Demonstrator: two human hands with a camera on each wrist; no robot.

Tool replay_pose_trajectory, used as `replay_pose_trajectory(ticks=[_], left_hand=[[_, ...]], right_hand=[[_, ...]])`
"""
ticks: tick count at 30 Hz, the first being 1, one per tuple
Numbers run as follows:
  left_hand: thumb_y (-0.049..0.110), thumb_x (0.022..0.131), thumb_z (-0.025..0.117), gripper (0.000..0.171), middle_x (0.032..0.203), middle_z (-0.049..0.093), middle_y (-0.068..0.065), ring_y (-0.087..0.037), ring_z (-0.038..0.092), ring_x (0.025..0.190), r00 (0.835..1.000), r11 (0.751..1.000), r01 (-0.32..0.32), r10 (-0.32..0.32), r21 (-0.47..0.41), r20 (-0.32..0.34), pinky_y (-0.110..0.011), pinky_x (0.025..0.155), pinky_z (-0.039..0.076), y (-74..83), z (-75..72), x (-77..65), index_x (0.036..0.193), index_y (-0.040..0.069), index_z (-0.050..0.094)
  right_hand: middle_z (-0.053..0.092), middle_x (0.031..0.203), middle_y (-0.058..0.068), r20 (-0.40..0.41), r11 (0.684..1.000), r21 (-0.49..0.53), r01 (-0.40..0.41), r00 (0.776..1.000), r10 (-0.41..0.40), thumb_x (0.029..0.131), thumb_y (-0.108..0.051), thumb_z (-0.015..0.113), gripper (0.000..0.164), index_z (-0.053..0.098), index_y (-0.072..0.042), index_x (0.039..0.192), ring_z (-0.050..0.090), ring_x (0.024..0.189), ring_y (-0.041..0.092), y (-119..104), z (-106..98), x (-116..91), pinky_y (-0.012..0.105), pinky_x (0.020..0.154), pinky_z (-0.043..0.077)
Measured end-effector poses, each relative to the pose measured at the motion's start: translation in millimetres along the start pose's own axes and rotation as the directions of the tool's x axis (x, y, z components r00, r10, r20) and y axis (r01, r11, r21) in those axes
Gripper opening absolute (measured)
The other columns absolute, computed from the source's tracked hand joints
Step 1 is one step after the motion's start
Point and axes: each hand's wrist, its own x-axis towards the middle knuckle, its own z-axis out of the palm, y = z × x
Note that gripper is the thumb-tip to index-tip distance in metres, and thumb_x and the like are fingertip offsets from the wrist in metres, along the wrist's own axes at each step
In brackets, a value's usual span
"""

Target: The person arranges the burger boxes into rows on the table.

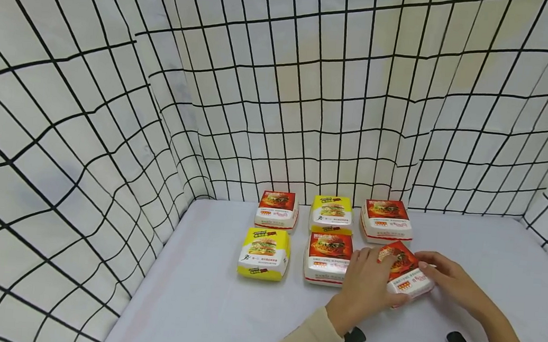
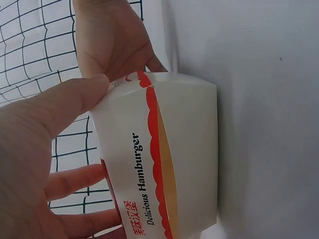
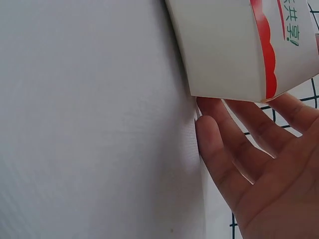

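A red-and-white hamburger box (image 1: 410, 275) sits turned at an angle between my two hands at the right front. My left hand (image 1: 364, 280) grips it from the left, thumb at the near corner and fingers over the far side. In the left wrist view the box's side (image 2: 192, 144) shows a red scalloped band and "Delicious Hamburger" print. My right hand (image 1: 454, 281) is on the box's right side. In the right wrist view its fingers (image 3: 249, 132) touch near a lower corner of the box, with the thumb apart from it.
To the left of the held box stand a red-and-white box (image 1: 327, 257) and a yellow box (image 1: 263, 255). Behind are a red-and-white box (image 1: 277, 209), a yellow box (image 1: 332, 215) and another red-and-white box (image 1: 387, 220). A black-lined white grid backdrop (image 1: 306, 115) encloses the white table (image 1: 188, 303).
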Motion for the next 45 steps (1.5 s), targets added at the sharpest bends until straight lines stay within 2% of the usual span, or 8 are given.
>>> replay_pose_trajectory(ticks=[5,11,18,22,28,31,36,45], left_hand=[[0.074,0.079,0.072,0.075,0.143,0.055,0.008,-0.012,0.051,0.132,0.999,0.999,-0.023,0.025,-0.046,0.045,-0.032,0.114,0.043,-1.1,-2.7,-0.1,0.140,0.033,0.058],[0.071,0.080,0.073,0.073,0.152,0.051,0.007,-0.013,0.047,0.141,0.996,0.996,-0.026,0.033,-0.081,0.079,-0.032,0.118,0.040,-3.4,-3.4,0.7,0.140,0.033,0.058],[0.069,0.081,0.073,0.068,0.152,0.051,0.006,-0.013,0.047,0.141,0.996,0.997,-0.014,0.020,-0.074,0.085,-0.032,0.118,0.039,-5.1,-5.3,2.0,0.139,0.035,0.060],[0.067,0.082,0.074,0.067,0.152,0.052,0.003,-0.014,0.048,0.141,0.995,0.997,0.018,-0.011,-0.071,0.096,-0.032,0.119,0.039,-6.0,-7.7,2.0,0.139,0.034,0.061],[0.061,0.083,0.077,0.065,0.155,0.050,0.000,-0.016,0.051,0.140,0.994,0.992,0.038,-0.026,-0.117,0.103,-0.034,0.114,0.045,-7.0,-8.9,2.6,0.140,0.033,0.061],[0.058,0.083,0.078,0.065,0.156,0.049,0.001,-0.017,0.052,0.140,0.994,0.989,0.047,-0.032,-0.143,0.106,-0.036,0.111,0.049,-7.0,-9.0,2.7,0.140,0.033,0.061],[0.057,0.083,0.079,0.064,0.156,0.049,0.000,-0.017,0.053,0.139,0.994,0.986,0.052,-0.035,-0.158,0.107,-0.037,0.107,0.051,-7.1,-8.0,2.7,0.139,0.032,0.061],[0.056,0.087,0.075,0.060,0.153,0.051,0.003,-0.013,0.054,0.138,0.997,0.990,0.001,0.010,-0.141,0.073,-0.033,0.102,0.054,-8.3,-4.6,2.0,0.140,0.033,0.061]], right_hand=[[0.054,0.147,0.025,0.023,1.000,0.001,-0.012,1.000,0.012,0.108,-0.038,0.048,0.052,0.050,-0.003,0.147,0.038,0.106,-0.023,0.6,-0.4,-0.8,0.040,0.091,0.050],[0.051,0.150,0.023,0.034,1.000,0.000,-0.011,0.999,0.011,0.108,-0.039,0.048,0.053,0.045,-0.010,0.153,0.039,0.111,-0.018,-0.1,-0.6,-1.6,0.059,0.095,0.051],[0.046,0.153,0.028,0.051,1.000,0.025,-0.015,0.999,0.014,0.108,-0.036,0.049,0.057,0.037,-0.012,0.158,0.050,0.109,-0.008,-1.4,-3.3,-1.3,0.040,0.086,0.051],[0.043,0.154,0.030,0.059,0.999,0.051,-0.014,0.998,0.011,0.108,-0.035,0.051,0.060,0.033,-0.011,0.160,0.055,0.106,-0.006,-1.7,-4.9,-1.9,0.038,0.084,0.052],[0.041,0.154,0.031,0.060,0.998,0.056,-0.027,0.998,0.023,0.107,-0.035,0.053,0.063,0.031,-0.012,0.161,0.062,0.117,0.029,-1.7,-6.3,-3.8,0.040,0.081,0.053],[0.040,0.155,0.033,0.062,0.998,0.052,-0.023,0.998,0.020,0.106,-0.035,0.053,0.064,0.031,-0.011,0.161,0.061,0.119,0.039,0.4,-6.8,-4.0,0.042,0.081,0.054],[0.040,0.154,0.032,0.059,0.999,0.038,-0.033,0.998,0.031,0.106,-0.037,0.054,0.064,0.031,-0.013,0.161,0.061,0.119,0.036,2.3,-7.3,-4.0,0.042,0.081,0.054],[0.039,0.156,0.032,0.063,0.998,0.035,-0.046,0.997,0.044,0.106,-0.037,0.053,0.065,0.029,-0.013,0.162,0.061,0.119,0.039,1.3,-9.3,-4.3,0.039,0.079,0.052]])
